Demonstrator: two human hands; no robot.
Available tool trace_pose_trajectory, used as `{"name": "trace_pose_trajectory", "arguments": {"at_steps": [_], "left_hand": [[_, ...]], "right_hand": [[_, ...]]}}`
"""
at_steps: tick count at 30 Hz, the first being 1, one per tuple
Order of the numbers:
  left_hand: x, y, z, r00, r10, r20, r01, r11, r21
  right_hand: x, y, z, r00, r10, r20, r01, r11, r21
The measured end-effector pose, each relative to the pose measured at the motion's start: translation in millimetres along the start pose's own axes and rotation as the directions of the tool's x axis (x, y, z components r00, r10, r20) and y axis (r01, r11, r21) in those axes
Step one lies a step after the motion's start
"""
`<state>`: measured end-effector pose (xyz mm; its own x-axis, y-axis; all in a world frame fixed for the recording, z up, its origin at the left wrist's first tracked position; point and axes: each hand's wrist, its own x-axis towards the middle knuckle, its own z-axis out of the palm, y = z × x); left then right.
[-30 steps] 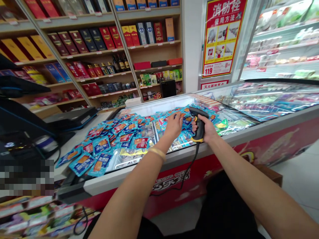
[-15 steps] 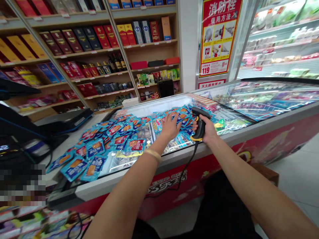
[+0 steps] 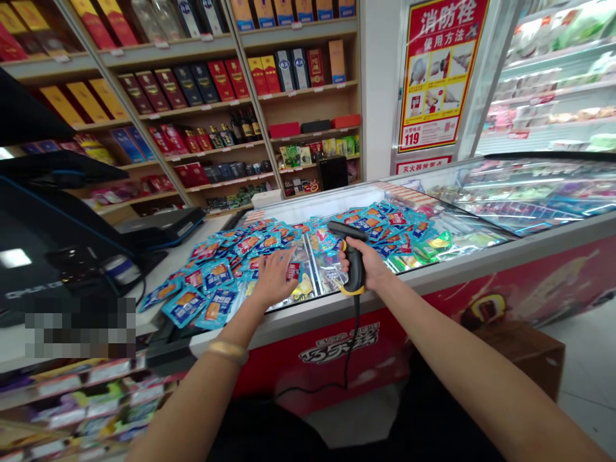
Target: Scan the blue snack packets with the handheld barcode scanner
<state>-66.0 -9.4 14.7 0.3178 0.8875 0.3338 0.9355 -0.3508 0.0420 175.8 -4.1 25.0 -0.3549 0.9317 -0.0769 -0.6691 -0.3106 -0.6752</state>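
My right hand (image 3: 370, 263) is wrapped round a black and yellow barcode scanner (image 3: 355, 266), which stands upright over the glass freezer top with its cord hanging down. My left hand (image 3: 274, 279), its fingers spread, reaches over the near right edge of the left pile of blue snack packets (image 3: 219, 276). A packet with a red panel (image 3: 293, 271) shows beside its fingers; whether they touch it is hard to tell. Behind the scanner, to the right, lies a second pile of the same blue packets (image 3: 380, 224).
The freezer's front rim (image 3: 308, 314) runs between me and the packets. A dark checkout machine (image 3: 48, 237) stands at left. Shelves of boxed goods (image 3: 202, 106) line the back, and a cardboard box (image 3: 524, 356) sits on the floor at right.
My left hand has moved from the right pile to the left one. The scanner in my right hand has shifted left, away from the right pile. The view has turned slightly left.
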Motion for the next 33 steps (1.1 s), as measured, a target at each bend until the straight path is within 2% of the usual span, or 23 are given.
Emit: {"name": "trace_pose_trajectory", "arguments": {"at_steps": [4, 10, 15, 18, 20, 22, 23, 26, 27, 29, 33], "left_hand": [[-10.9, 0.7, 2.8, 1.0, -0.024, 0.015, 0.023, 0.998, 0.058], [-10.9, 1.5, 10.0, 0.999, -0.032, -0.036, 0.032, 0.999, 0.012], [-7.6, -4.1, 13.3, 0.984, 0.009, -0.178, -0.022, 0.997, -0.074], [-6.0, -7.4, 14.3, 0.957, 0.028, -0.289, -0.087, 0.977, -0.194], [-4.9, -8.9, 17.0, 0.936, -0.017, -0.351, -0.1, 0.945, -0.312], [-3.1, -10.0, 21.6, 0.922, -0.13, -0.365, -0.074, 0.865, -0.496], [-2.1, -10.3, 24.3, 0.917, -0.204, -0.342, -0.05, 0.793, -0.607], [0.6, -10.4, 30.4, 0.905, -0.383, -0.185, 0.03, 0.49, -0.871], [1.1, -10.1, 31.1, 0.902, -0.411, -0.134, 0.046, 0.401, -0.915], [1.1, -9.4, 29.8, 0.901, -0.429, -0.066, 0.062, 0.278, -0.959], [-0.6, -7.9, 22.0, 0.915, -0.403, 0.023, 0.094, 0.158, -0.983]], "right_hand": [[2.4, 12.5, 2.9, 0.994, 0.107, 0.031, -0.106, 0.994, -0.014], [-0.1, 8.4, 0.9, 0.985, 0.166, 0.042, -0.165, 0.985, -0.042], [-1.2, 7.3, 1.5, 0.984, 0.177, 0.031, -0.174, 0.982, -0.078], [-1.3, 7.5, 1.0, 0.985, 0.169, 0.031, -0.166, 0.983, -0.081], [-1.4, 7.6, 0.8, 0.985, 0.167, 0.032, -0.163, 0.983, -0.084], [-1.7, 7.9, 0.8, 0.986, 0.166, 0.033, -0.162, 0.982, -0.093], [-2.0, 8.1, 1.0, 0.986, 0.165, 0.037, -0.16, 0.982, -0.102], [-3.1, 9.3, 1.6, 0.984, 0.165, 0.068, -0.154, 0.978, -0.14], [-3.4, 9.8, 1.9, 0.983, 0.17, 0.076, -0.156, 0.975, -0.156], [-3.7, 10.8, 2.2, 0.979, 0.19, 0.079, -0.173, 0.967, -0.189], [-3.1, 12.3, 2.2, 0.971, 0.229, 0.074, -0.202, 0.944, -0.262]]}}
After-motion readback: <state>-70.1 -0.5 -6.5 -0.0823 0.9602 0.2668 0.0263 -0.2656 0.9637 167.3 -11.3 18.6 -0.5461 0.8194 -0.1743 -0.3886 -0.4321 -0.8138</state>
